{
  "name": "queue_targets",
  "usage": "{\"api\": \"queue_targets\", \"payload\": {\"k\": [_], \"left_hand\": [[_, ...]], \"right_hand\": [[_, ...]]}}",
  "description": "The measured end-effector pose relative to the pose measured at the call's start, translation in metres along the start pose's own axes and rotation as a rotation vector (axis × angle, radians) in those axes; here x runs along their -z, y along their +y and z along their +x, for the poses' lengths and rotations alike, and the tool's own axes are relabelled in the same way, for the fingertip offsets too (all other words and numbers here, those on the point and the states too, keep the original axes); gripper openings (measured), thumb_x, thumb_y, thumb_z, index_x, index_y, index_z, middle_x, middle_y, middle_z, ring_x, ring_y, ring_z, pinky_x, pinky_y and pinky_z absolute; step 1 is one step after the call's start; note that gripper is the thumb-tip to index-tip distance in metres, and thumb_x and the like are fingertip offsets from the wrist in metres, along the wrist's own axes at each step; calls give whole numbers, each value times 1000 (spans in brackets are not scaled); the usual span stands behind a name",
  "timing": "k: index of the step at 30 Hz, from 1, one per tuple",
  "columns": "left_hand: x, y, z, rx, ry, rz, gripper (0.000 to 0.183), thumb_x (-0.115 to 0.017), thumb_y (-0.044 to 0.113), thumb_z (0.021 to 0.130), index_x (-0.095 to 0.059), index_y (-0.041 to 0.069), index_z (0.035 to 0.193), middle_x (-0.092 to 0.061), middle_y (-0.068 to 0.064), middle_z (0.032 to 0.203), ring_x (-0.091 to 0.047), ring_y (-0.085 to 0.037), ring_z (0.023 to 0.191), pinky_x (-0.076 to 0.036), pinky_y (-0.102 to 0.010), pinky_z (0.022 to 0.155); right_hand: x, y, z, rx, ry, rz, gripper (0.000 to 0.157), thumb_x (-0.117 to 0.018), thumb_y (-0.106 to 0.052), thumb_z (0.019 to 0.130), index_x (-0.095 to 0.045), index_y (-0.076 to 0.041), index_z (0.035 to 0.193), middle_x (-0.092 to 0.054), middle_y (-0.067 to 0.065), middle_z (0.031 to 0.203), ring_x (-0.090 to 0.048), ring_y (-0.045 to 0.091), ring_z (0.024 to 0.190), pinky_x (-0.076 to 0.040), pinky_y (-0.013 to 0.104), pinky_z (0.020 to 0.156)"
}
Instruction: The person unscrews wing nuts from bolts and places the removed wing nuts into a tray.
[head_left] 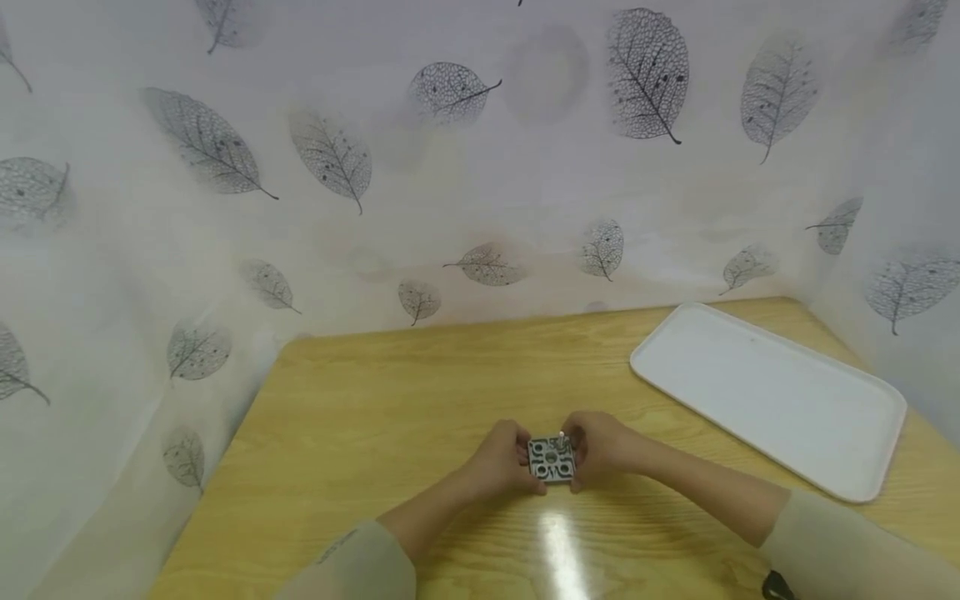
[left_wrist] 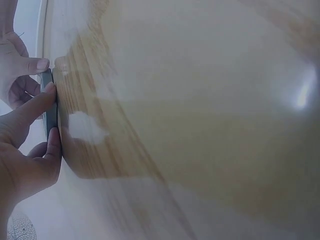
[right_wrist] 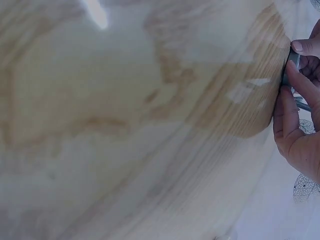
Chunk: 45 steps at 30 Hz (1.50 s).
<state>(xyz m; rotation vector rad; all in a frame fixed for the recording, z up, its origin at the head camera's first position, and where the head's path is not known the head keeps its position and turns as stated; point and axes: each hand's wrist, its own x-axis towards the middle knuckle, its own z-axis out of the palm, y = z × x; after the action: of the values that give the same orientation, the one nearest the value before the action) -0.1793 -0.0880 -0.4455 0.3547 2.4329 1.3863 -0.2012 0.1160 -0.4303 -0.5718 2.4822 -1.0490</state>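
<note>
A small square grey metal block (head_left: 542,460) with round holes and dark grooves lies flat on the wooden table, between both hands. The left hand (head_left: 501,461) grips its left side, the thumb at the near corner. On the opposite side the right hand (head_left: 602,447) holds the block with thumb and fingers. A small metal bolt (head_left: 561,437) stands up at the far right corner, close to the right fingertips. Seen edge-on in the left wrist view, the block (left_wrist: 51,112) shows a dark side. Part of a threaded bolt (right_wrist: 303,105) shows beside the right hand (right_wrist: 300,125).
A white rectangular tray (head_left: 772,392) lies at an angle on the table's right side. The wooden table (head_left: 375,400) meets leaf-patterned walls (head_left: 480,183) at its back and sides. A small dark object (head_left: 777,586) shows at the bottom, by the right sleeve.
</note>
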Motion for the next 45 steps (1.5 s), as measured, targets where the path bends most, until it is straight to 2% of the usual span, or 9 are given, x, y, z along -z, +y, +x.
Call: {"api": "queue_targets", "payload": {"k": [11, 18, 24, 30, 34, 40, 45], "left_hand": [[-5, 8, 2, -37, -24, 46, 60, -90, 3, 54, -53, -4, 102, -56, -5, 90, -56, -11, 79, -54, -15, 70], [-11, 13, -2, -28, -47, 56, 63, -90, 4, 54, -50, -1, 103, -54, -4, 92, -54, -11, 80, -54, -16, 70], [-14, 8, -5, -29, -52, 33, 65, -89, 3, 55, -49, 1, 106, -50, -3, 99, -54, -10, 85, -54, -15, 75], [-16, 1, -8, -85, -54, 115, 73, -92, 12, 54, -50, 2, 113, -44, -1, 102, -48, -8, 89, -51, -15, 79], [-17, -1, -10, -114, -53, 157, 76, -91, 19, 56, -50, 1, 117, -43, 0, 103, -46, -8, 90, -51, -16, 81], [-18, 1, -11, -124, -36, 183, 69, -91, 19, 58, -54, 3, 114, -44, 2, 100, -46, -7, 88, -51, -15, 79], [-15, 1, -8, -168, -20, 219, 64, -90, 21, 58, -55, 6, 110, -46, 5, 97, -46, -5, 86, -50, -13, 76]], "right_hand": [[5, 7, -12, 107, 8, 7, 68, -91, -9, 49, -56, 7, 106, -61, 1, 78, -56, 12, 68, -54, 19, 57], [5, 8, -19, 113, -2, 23, 62, -89, -5, 50, -57, 6, 101, -62, 2, 77, -57, 11, 64, -55, 20, 54], [3, 12, -21, 149, -1, 21, 58, -87, -2, 51, -58, 7, 100, -63, 2, 75, -57, 9, 64, -55, 20, 54], [2, 14, -23, 177, -12, 23, 54, -83, 1, 52, -61, 7, 101, -64, 1, 73, -57, 8, 62, -55, 20, 53], [1, 16, -24, 182, -2, 20, 58, -84, -1, 52, -60, 10, 104, -63, 0, 73, -56, 7, 63, -55, 20, 53], [3, 20, -25, 203, -4, 37, 63, -85, -3, 53, -58, 12, 107, -62, 0, 74, -56, 7, 65, -56, 20, 55], [3, 25, -25, 217, 8, 45, 67, -87, -7, 54, -57, 11, 111, -62, -1, 78, -57, 7, 68, -56, 20, 57]]}}
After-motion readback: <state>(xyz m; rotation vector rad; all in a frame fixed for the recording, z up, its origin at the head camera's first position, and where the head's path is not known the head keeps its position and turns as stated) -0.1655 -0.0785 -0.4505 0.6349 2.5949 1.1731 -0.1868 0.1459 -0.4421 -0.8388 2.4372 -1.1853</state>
